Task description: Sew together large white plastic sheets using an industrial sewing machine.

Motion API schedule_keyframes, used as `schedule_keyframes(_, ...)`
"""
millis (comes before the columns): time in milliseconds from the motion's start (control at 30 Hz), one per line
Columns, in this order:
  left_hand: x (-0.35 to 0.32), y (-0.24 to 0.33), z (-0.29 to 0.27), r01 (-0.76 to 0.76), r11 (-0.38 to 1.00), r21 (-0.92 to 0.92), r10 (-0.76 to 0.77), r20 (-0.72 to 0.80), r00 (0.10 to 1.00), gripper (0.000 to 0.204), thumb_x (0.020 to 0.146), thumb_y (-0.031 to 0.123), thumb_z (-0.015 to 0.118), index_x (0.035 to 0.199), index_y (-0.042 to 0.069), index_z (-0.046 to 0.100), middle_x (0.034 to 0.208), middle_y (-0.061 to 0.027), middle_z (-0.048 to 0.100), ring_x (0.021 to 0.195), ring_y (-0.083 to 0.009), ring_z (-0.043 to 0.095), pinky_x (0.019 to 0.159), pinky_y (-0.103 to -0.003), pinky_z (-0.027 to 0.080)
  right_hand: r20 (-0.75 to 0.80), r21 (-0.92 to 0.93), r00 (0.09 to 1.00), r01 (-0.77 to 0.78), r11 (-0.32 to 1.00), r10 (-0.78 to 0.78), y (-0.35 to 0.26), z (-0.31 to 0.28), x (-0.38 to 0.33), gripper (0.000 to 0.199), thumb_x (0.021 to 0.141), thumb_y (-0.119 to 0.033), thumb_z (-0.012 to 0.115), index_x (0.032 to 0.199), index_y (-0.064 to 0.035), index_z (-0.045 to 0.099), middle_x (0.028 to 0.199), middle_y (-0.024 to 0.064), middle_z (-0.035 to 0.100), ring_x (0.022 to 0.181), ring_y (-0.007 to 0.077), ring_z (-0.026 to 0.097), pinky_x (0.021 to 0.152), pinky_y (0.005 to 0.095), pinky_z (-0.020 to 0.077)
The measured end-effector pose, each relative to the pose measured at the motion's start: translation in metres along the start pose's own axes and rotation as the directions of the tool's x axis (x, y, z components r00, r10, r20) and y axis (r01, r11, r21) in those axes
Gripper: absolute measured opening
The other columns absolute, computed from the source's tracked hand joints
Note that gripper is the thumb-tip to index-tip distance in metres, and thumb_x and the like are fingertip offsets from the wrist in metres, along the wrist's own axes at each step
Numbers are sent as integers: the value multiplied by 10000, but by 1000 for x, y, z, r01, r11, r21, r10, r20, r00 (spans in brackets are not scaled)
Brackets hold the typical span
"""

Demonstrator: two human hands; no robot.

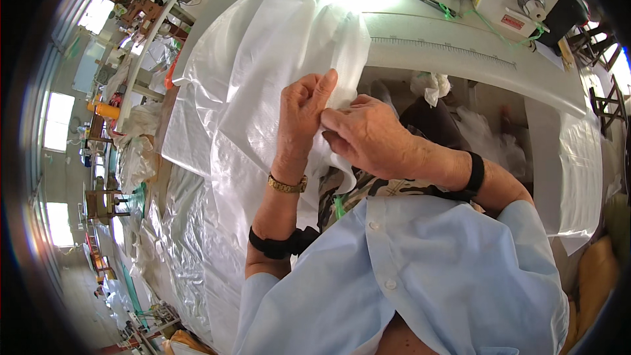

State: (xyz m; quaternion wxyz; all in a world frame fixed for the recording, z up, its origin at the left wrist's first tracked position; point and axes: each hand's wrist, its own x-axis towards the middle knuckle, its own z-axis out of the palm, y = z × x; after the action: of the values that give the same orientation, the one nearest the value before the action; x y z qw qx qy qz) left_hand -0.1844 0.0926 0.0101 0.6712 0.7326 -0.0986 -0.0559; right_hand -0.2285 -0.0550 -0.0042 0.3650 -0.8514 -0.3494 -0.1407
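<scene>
A large sheet of shiny white, translucent woven plastic (256, 72) is draped over the table's front edge and across my lap. My left hand (303, 108), with a gold watch at its wrist, is closed on the sheet near its right edge, thumb pointing up. Right beside it, my right hand (369, 133) pinches the same edge with curled fingers. The two hands meet, and the fold between them is mostly hidden by my fingers. A narrow end of the sheet hangs below them over my camouflage-patterned clothing.
A white sewing machine (513, 6) stands on the pale table (407, 23) at the far right, with a bright lamp glow at the back. Tweezers (434, 5) lie near green thread. A ruler scale (447, 49) runs along the tabletop. More plastic sheeting (187, 243) piles up at left.
</scene>
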Motion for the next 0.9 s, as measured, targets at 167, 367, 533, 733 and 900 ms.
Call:
schedule_keyframes(167,15,-15,-18,-104,975,199,114,-43,993,161,876,115,692,812,-20,631,663,69,486,615,-22,389,535,-207,331,82,-15,994,76,997,-74,10,1,5,167,860,-127,660,915,-38,531,746,106,604,698,282,616,755,388,488)
schedule_keyframes(367,53,37,-65,-248,803,541,288,13,958,109,862,58,686,799,-12,632,648,83,469,600,-11,373,518,-198,305,-339,521,724,-388,760,601,56,24,18,483,931,-230,645,1300,6,440,1010,186,635,892,243,629,804,330,513)
schedule_keyframes(533,81,113,-53,-374,534,758,345,209,915,143,856,74,665,796,-48,621,602,8,531,577,-33,435,504,-230,356,81,376,893,-438,816,442,70,54,90,618,853,-410,666,1256,36,520,1169,269,609,1038,372,605,912,431,471)
schedule_keyframes(733,73,137,-11,-593,295,750,117,587,801,183,854,108,628,729,-25,612,613,-80,577,552,-129,521,529,-297,406,211,681,960,-281,677,186,66,67,186,419,855,-333,634,1077,21,627,1101,249,630,1042,363,600,893,433,464)
schedule_keyframes(900,36,36,-32,-631,159,759,179,607,775,120,871,112,552,775,41,549,701,-159,549,651,-371,572,581,-457,431,136,485,967,-256,836,217,63,149,118,376,855,-316,624,1033,15,638,1064,239,640,1019,362,608,864,434,473)
